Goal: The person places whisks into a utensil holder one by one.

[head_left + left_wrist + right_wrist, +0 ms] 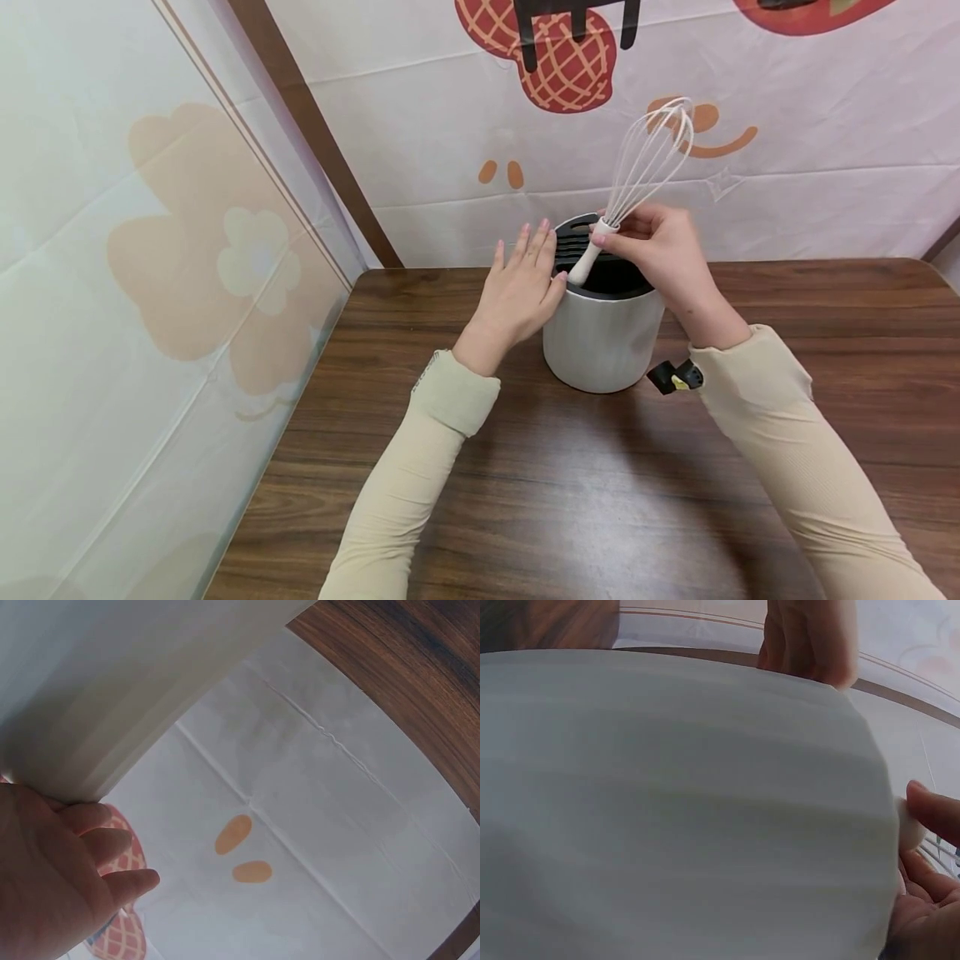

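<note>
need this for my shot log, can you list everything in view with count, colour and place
whisk: one, white, wires up, handle end at the holder's opening
utensil holder: one, pale grey with black slotted top, upright near the table's back edge
table: one, brown wood grain, under the holder
printed backdrop: sheet count unclear, white with red, orange and peach prints, behind and left of the table
small black item: one, black with a yellow mark, at the right cuff
sleeves: two, cream, one on each arm
left hand: one, bare, fingers extended against the holder's left side
right hand: one, bare, pinching the whisk's handle just below the wires
</note>
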Action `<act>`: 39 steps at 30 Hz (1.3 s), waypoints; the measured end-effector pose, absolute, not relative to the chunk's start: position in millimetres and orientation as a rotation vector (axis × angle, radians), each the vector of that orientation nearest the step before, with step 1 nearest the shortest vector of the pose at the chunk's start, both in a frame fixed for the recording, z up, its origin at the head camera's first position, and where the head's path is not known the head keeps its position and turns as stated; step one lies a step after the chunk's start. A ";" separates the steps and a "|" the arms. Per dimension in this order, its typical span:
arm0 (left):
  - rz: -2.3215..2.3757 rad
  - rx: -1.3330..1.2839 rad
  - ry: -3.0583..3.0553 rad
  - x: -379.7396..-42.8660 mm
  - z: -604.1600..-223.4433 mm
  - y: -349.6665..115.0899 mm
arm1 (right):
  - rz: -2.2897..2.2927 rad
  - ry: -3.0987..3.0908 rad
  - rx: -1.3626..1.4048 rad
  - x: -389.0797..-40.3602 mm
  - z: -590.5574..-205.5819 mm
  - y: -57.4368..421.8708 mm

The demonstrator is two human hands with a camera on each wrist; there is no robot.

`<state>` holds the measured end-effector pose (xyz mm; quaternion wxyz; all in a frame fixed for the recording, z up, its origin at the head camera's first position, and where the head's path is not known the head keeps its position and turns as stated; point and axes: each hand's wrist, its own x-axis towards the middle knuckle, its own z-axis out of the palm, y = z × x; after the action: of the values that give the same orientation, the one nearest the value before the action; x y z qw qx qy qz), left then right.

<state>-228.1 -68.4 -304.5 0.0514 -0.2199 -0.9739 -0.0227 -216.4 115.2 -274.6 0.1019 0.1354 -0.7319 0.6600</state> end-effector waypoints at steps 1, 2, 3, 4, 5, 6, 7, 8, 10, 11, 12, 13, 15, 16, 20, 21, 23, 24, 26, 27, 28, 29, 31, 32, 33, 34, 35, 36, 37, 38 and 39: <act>-0.068 -0.669 -2.963 -228.1 -304.4 -68.4 | 1.936 -2.173 0.406 -217.3 -274.9 114.2; -0.067 -0.668 -2.963 -228.1 -304.1 -68.3 | 1.936 -2.173 0.412 -218.0 -275.4 113.1; -0.063 -0.667 -2.961 -228.0 -304.1 -68.1 | 1.943 -2.166 0.423 -218.4 -275.8 112.0; -0.058 -0.667 -2.960 -228.0 -304.0 -68.0 | 1.964 -2.147 0.433 -218.7 -276.1 110.9; -0.061 -0.667 -2.960 -228.0 -303.8 -67.7 | 1.985 -2.126 0.442 -219.1 -276.4 110.1; -0.060 -0.667 -2.958 -228.3 -303.9 -67.4 | 2.007 -2.103 0.448 -219.3 -276.6 109.6; -0.064 -0.666 -2.959 -228.2 -303.8 -67.2 | 2.016 -2.090 0.452 -219.1 -276.6 109.3; -0.062 -0.665 -2.959 -228.3 -303.7 -66.8 | 2.022 -2.078 0.456 -219.2 -276.4 109.1; -0.059 -0.664 -2.964 -228.5 -303.7 -66.5 | 2.003 -2.083 0.460 -219.4 -275.8 109.0; -0.055 -0.663 -2.966 -228.6 -303.9 -66.4 | 1.989 -2.090 0.460 -219.6 -275.7 109.0; -0.049 -0.663 -2.968 -228.7 -304.0 -66.3 | 1.980 -2.097 0.460 -219.7 -275.6 108.8; -0.045 -0.662 -2.969 -228.6 -304.0 -66.2 | 1.966 -2.108 0.461 -219.8 -275.7 108.6; -0.037 -0.660 -2.969 -228.7 -304.0 -66.1 | 1.966 -2.111 0.463 -219.9 -275.8 107.5; -0.037 -0.660 -2.969 -228.7 -304.1 -66.2 | 1.972 -2.109 0.464 -219.9 -276.0 106.9; -0.046 -0.662 -2.965 -229.0 -303.6 -66.1 | 2.011 -2.090 0.465 -219.7 -276.6 104.3; -0.049 -0.663 -2.964 -229.1 -303.5 -66.1 | 2.026 -2.081 0.469 -219.7 -276.7 103.8; -0.050 -0.664 -2.961 -229.2 -303.4 -66.1 | 2.037 -2.083 0.474 -219.7 -277.0 103.0; -0.054 -0.665 -2.960 -229.2 -303.4 -66.1 | 2.046 -2.084 0.475 -219.8 -277.1 102.7; -0.056 -0.666 -2.956 -229.1 -303.1 -66.0 | 2.051 -2.094 0.472 -219.9 -277.2 102.6; -0.058 -0.667 -2.956 -228.9 -302.9 -66.1 | 2.051 -2.100 0.470 -219.9 -277.2 102.5; -0.059 -0.667 -2.957 -229.0 -302.7 -66.2 | 2.050 -2.108 0.468 -219.9 -277.1 102.6; -0.062 -0.667 -2.958 -229.0 -302.6 -66.3 | 2.053 -2.112 0.468 -219.9 -277.0 102.6; -0.065 -0.666 -2.959 -229.1 -302.3 -66.5 | 2.049 -2.130 0.466 -219.9 -276.7 102.6; -0.064 -0.665 -2.961 -229.2 -302.3 -66.6 | 2.046 -2.142 0.463 -219.8 -276.4 102.6; -0.060 -0.664 -2.962 -229.3 -302.2 -66.7 | 2.044 -2.154 0.461 -219.9 -276.2 102.5; -0.054 -0.663 -2.963 -229.4 -302.3 -66.8 | 2.043 -2.164 0.460 -220.0 -275.9 102.2; -0.052 -0.661 -2.965 -229.4 -302.2 -66.9 | 2.038 -2.177 0.455 -220.1 -275.6 101.8; -0.048 -0.659 -2.966 -229.4 -302.1 -67.0 | 2.034 -2.189 0.448 -220.2 -275.4 101.5; -0.044 -0.657 -2.967 -229.4 -302.1 -67.1 | 2.032 -2.198 0.441 -220.3 -275.2 101.1; -0.042 -0.656 -2.968 -229.3 -302.0 -67.1 | 2.030 -2.206 0.433 -220.3 -275.0 100.8; -0.043 -0.655 -2.968 -229.4 -302.0 -67.1 | 2.028 -2.212 0.426 -220.5 -274.9 100.5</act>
<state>-229.4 -67.1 -302.0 0.0511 -0.2153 -0.9751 -0.0141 -220.5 100.5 -274.9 0.0554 0.1402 -0.7286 0.6682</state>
